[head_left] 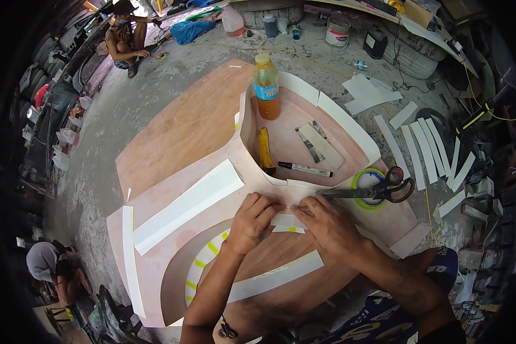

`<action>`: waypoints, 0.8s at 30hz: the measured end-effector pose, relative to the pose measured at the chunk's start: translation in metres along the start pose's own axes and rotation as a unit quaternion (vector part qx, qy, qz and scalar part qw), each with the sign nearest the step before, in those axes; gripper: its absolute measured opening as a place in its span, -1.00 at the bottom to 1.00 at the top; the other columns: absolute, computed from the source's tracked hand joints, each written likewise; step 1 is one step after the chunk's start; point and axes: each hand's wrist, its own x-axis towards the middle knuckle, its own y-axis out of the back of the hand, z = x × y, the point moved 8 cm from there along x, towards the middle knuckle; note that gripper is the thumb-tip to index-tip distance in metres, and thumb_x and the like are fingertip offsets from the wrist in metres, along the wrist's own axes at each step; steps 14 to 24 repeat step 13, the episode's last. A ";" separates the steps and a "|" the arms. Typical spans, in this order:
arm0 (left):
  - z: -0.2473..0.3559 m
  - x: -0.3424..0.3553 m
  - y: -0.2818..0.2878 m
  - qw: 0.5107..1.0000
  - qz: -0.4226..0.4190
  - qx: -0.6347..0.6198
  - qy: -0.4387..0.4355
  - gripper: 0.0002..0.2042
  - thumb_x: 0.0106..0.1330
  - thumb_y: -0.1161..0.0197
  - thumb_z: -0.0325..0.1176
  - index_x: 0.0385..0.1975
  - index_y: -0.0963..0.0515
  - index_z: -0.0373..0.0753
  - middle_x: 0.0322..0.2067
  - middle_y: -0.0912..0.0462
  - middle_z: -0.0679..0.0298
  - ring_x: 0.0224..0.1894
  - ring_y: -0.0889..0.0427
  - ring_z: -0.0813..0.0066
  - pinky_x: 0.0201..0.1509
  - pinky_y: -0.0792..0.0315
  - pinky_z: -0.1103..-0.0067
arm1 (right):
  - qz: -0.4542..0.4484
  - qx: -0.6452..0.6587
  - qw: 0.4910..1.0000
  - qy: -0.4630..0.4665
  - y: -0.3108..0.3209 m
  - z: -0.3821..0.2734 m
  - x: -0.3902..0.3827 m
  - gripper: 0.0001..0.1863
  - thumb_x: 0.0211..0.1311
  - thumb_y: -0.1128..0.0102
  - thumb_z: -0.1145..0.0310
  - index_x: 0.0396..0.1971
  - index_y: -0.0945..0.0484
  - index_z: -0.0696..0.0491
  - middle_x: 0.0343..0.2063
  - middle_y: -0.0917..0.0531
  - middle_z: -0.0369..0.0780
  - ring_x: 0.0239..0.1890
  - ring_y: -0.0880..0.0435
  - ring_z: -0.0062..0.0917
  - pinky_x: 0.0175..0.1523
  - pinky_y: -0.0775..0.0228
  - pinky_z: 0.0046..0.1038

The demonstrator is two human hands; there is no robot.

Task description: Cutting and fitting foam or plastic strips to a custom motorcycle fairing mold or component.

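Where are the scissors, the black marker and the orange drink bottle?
scissors (pixel 396 186), head view, on the red-and-black handles.
black marker (pixel 305 168), head view, mid-barrel.
orange drink bottle (pixel 267 92), head view, on its blue label.

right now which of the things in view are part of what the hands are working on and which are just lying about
In use:
- left hand and right hand, pressing a small white strip
- pink panel under them
- scissors and green tape roll, beside the right hand

Lying about:
- drink bottle
- black marker
- yellow utility knife
- cut white strips on the floor
- paint can
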 end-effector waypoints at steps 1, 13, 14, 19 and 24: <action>-0.002 -0.002 0.000 1.000 0.000 0.003 -0.001 -0.63 -0.26 -0.23 -0.66 -0.32 -0.57 -0.32 -0.25 -0.60 0.20 -0.17 -0.58 0.20 -0.08 -0.49 0.41 | 0.002 0.000 1.000 0.002 0.000 0.000 0.001 -0.64 0.10 -0.09 0.49 -0.06 -0.54 0.22 -0.13 -0.50 -0.15 -0.02 -0.50 -0.34 0.06 -0.44 -0.37; 0.000 -0.010 -0.003 0.995 0.020 0.055 -0.079 -0.67 -0.12 -0.24 -0.54 -0.25 -0.62 -0.29 -0.20 -0.58 0.23 -0.14 -0.57 0.27 -0.08 -0.55 0.47 | -0.009 -0.043 0.999 0.023 -0.006 -0.005 0.002 -0.56 0.09 -0.11 0.47 0.03 -0.51 0.25 -0.06 -0.49 -0.10 0.04 -0.48 -0.30 0.14 -0.42 -0.40; 0.000 -0.010 -0.003 0.995 0.020 0.055 -0.079 -0.67 -0.12 -0.24 -0.54 -0.25 -0.62 -0.29 -0.20 -0.58 0.23 -0.14 -0.57 0.27 -0.08 -0.55 0.47 | -0.009 -0.043 0.999 0.023 -0.006 -0.005 0.002 -0.56 0.09 -0.11 0.47 0.03 -0.51 0.25 -0.06 -0.49 -0.10 0.04 -0.48 -0.30 0.14 -0.42 -0.40; 0.000 -0.010 -0.003 0.995 0.020 0.055 -0.079 -0.67 -0.12 -0.24 -0.54 -0.25 -0.62 -0.29 -0.20 -0.58 0.23 -0.14 -0.57 0.27 -0.08 -0.55 0.47 | -0.009 -0.043 0.999 0.023 -0.006 -0.005 0.002 -0.56 0.09 -0.11 0.47 0.03 -0.51 0.25 -0.06 -0.49 -0.10 0.04 -0.48 -0.30 0.14 -0.42 -0.40; 0.000 -0.010 -0.003 0.995 0.020 0.055 -0.079 -0.67 -0.12 -0.24 -0.54 -0.25 -0.62 -0.29 -0.20 -0.58 0.23 -0.14 -0.57 0.27 -0.08 -0.55 0.47 | -0.009 -0.043 0.999 0.023 -0.006 -0.005 0.002 -0.56 0.09 -0.11 0.47 0.03 -0.51 0.25 -0.06 -0.49 -0.10 0.04 -0.48 -0.30 0.14 -0.42 -0.40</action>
